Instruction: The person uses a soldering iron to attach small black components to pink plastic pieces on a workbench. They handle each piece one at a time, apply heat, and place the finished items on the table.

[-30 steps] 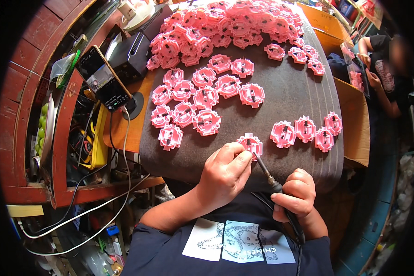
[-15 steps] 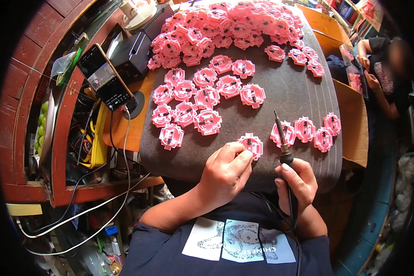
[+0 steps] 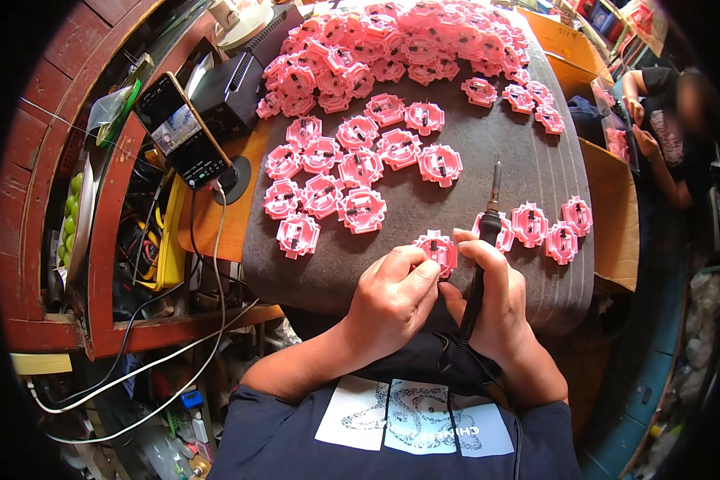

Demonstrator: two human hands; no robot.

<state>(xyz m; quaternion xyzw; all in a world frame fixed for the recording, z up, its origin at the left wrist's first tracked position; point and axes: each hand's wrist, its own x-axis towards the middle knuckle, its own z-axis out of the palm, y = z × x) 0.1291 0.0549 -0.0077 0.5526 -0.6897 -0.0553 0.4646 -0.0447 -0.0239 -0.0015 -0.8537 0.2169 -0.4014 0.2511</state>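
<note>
My left hand (image 3: 396, 298) is closed, its fingertips pinching the left side of a pink plastic housing (image 3: 438, 253) near the table's front edge. A soldering iron (image 3: 475, 292) with a black handle lies in my right hand (image 3: 496, 308), its metal tip pointing up and away over the table. The thumb and index finger of that hand are apart, close to the right side of the pink housing; I cannot tell whether they touch it. Part of another pink housing (image 3: 504, 230) shows behind the iron, and more (image 3: 530, 225) lie to its right.
Rows of pink housings (image 3: 360, 169) spread over the dark tabletop (image 3: 488, 172), with a large heap (image 3: 400, 40) at the back. On the left, a phone (image 3: 182, 132) stands on a holder beside a black box (image 3: 224, 90). Cardboard boxes (image 3: 608, 208) and another person (image 3: 672, 128) are at the right.
My right hand has moved left and slightly up to the pink housing, its thumb and index finger spreading. The iron has tilted, its tip now farther right and away. My left hand stays put.
</note>
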